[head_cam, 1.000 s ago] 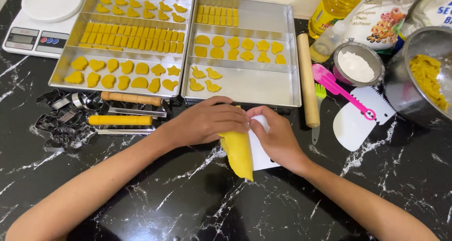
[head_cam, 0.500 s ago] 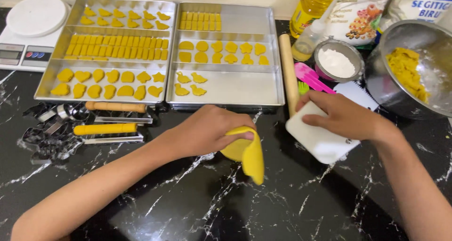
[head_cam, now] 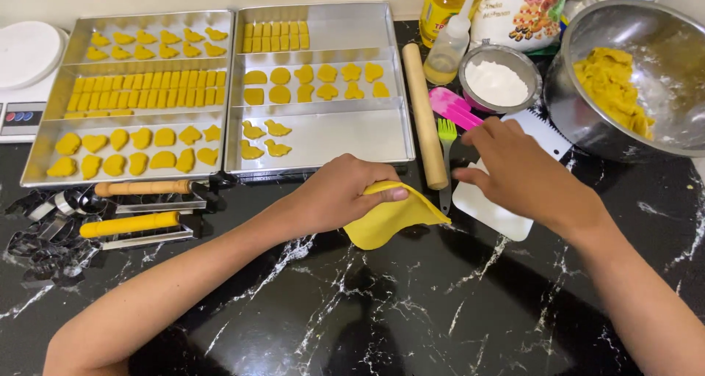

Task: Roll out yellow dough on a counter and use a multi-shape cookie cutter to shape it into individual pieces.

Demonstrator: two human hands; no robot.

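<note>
Black marble-patterned countertop [head_cam: 411,310] with white veins fills the near part of the view, and both forearms reach across it from the bottom edge. On it, the left hand [head_cam: 338,196] pinches a folded sheet of yellow dough [head_cam: 389,218] between thumb and fingers, lifting one edge while the rest of the sheet lies on the counter just in front of the trays. To the right, the right hand [head_cam: 525,174] rests palm down with its fingers spread on a white plastic scraper [head_cam: 488,211], pressing it rather than closing around it. Between the two hands lie a green fork [head_cam: 446,156] and a wooden rolling pin [head_cam: 424,115], the pin lying along the right edge of the right baking tray [head_cam: 345,137]. At the left, metal cookie cutters [head_cam: 44,229] and two tools with yellow and wooden handles [head_cam: 136,207] lie near the left baking tray [head_cam: 44,174]. Both trays hold rows of small yellow cut shapes. Farther back on the right stand a sieve of white flour [head_cam: 496,82], a pink brush [head_cam: 455,108], a steel bowl [head_cam: 661,45] holding more dough, and an oil bottle [head_cam: 440,9]. A white scale [head_cam: 26,67] sits at the far left.
</note>
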